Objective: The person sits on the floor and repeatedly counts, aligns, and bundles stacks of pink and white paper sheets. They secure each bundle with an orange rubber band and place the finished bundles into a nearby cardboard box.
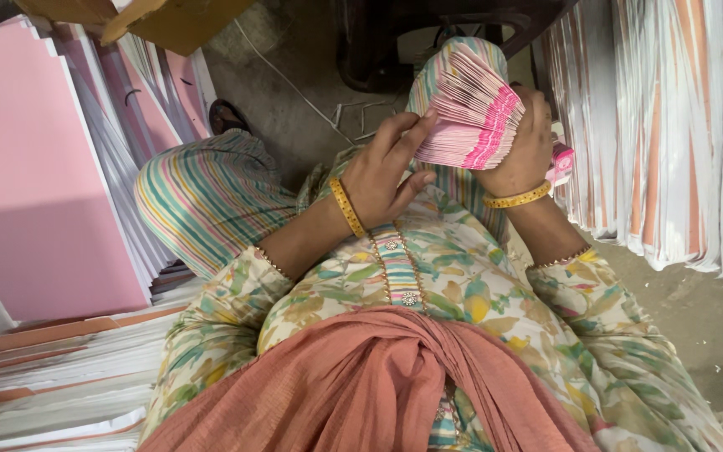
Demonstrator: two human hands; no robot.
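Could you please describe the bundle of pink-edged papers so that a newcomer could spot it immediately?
Look above the seated person's lap, between the striped knee and the hanging striped sheets. There the right hand grips a fanned paper bundle while the left hand touches it. Unlike the big flat pink sheets, it is small, curved and hand-held.

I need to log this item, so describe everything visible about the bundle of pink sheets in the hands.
The bundle of pink sheets is a thick stack of thin, paper-like leaves, pale pink with a bright pink band along the fanned edges. It is held up above the lap, tilted, its edges splayed like a fan. The right hand grips it from the far side, while the left hand rests its fingertips against the near edges. Nothing else touches it; what is on the sheet faces cannot be made out.
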